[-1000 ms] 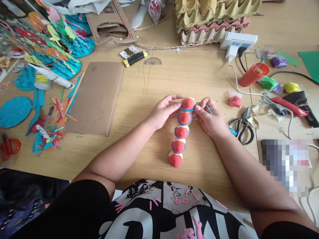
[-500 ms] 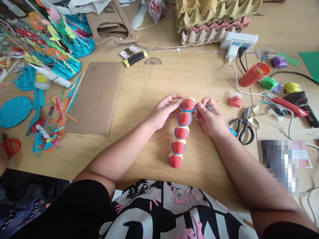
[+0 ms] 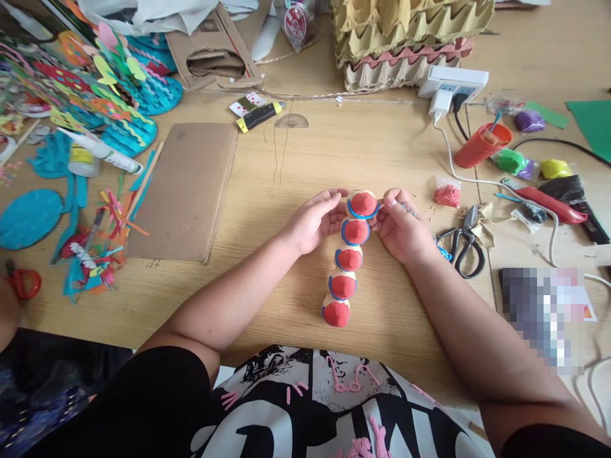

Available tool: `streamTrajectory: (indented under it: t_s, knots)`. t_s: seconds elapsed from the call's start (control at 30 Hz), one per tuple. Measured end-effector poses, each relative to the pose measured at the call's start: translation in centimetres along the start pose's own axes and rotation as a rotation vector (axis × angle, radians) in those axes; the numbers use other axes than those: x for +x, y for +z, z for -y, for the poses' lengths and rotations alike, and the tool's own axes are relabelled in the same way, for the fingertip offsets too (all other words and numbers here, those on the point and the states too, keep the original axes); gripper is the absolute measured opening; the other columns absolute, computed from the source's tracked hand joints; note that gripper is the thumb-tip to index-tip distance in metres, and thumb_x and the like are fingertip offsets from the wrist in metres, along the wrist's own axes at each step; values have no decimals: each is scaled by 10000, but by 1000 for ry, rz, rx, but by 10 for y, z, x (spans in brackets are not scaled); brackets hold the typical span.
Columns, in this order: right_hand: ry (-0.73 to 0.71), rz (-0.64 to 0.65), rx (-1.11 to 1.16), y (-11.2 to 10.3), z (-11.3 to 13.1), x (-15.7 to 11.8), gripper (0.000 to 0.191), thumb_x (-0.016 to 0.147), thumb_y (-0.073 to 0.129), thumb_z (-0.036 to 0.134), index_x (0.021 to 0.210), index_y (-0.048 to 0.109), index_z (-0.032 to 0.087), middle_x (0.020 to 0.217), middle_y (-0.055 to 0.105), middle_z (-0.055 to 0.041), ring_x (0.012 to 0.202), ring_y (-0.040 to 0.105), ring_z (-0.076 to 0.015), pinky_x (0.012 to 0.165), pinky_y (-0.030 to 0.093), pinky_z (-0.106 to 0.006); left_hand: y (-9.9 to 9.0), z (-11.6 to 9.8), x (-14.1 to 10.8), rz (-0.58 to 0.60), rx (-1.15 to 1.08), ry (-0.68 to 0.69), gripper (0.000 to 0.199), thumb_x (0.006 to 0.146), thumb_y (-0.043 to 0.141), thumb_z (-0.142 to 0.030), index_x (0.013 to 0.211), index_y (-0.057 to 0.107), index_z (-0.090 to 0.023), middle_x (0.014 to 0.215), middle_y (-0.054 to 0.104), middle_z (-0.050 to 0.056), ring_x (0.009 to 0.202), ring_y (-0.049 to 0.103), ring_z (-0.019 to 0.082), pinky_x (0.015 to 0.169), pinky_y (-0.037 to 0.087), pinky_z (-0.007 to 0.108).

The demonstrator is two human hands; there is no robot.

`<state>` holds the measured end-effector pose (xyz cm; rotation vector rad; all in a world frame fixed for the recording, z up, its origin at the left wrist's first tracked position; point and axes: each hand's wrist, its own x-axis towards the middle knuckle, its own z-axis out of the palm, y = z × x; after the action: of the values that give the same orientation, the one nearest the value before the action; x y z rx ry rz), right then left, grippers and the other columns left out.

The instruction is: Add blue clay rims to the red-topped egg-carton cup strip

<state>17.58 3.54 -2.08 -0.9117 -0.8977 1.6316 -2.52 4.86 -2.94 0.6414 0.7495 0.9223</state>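
Note:
A strip of egg-carton cups (image 3: pixel 349 259) runs down the table in front of me, each cup topped with red, with blue edging around much of the red. My left hand (image 3: pixel 317 219) grips the far end of the strip from the left, its thumb by the last cup and its fingers curled beside and partly behind it. On the other side, my right hand (image 3: pixel 403 226) pinches a thin blue clay strand (image 3: pixel 407 208), which curves along the near edge of the far cup's red top. Part of the strand is hidden by the fingers.
To my right lie black-handled scissors (image 3: pixel 465 245), a red clay packet (image 3: pixel 447 192) and an orange cup (image 3: pixel 482 146). Stacked egg cartons (image 3: pixel 410 44) stand at the back. Left are a cardboard sheet (image 3: pixel 181 191), paper scraps (image 3: pixel 98 248) and a glue bottle (image 3: pixel 107 152).
My right fingers have shifted slightly, and less of the blue strand's loose end sticks out above them. My left thumb has lifted a little. The view has shifted slightly.

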Motion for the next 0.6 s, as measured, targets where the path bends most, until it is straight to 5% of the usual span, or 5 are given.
streamTrajectory:
  t_s: [0.27, 0.6]
  knots:
    - [-17, -13, 32, 3, 3, 0, 540, 707, 868, 637, 793, 489, 262, 702, 545, 50, 606, 532, -117, 562, 467, -265, 6, 4, -6, 154, -20, -80, 297, 814, 803, -404, 999, 733, -181, 912, 758, 57, 817, 689, 176, 712, 524, 288]
    - [-5, -33, -62, -2, 0, 2, 555, 784, 687, 811, 893, 556, 282, 690, 583, 33, 601, 580, -147, 541, 476, -286, 11, 5, -10, 121, -5, -36, 243, 793, 813, -352, 928, 724, -170, 872, 732, 29, 772, 658, 161, 737, 503, 300]
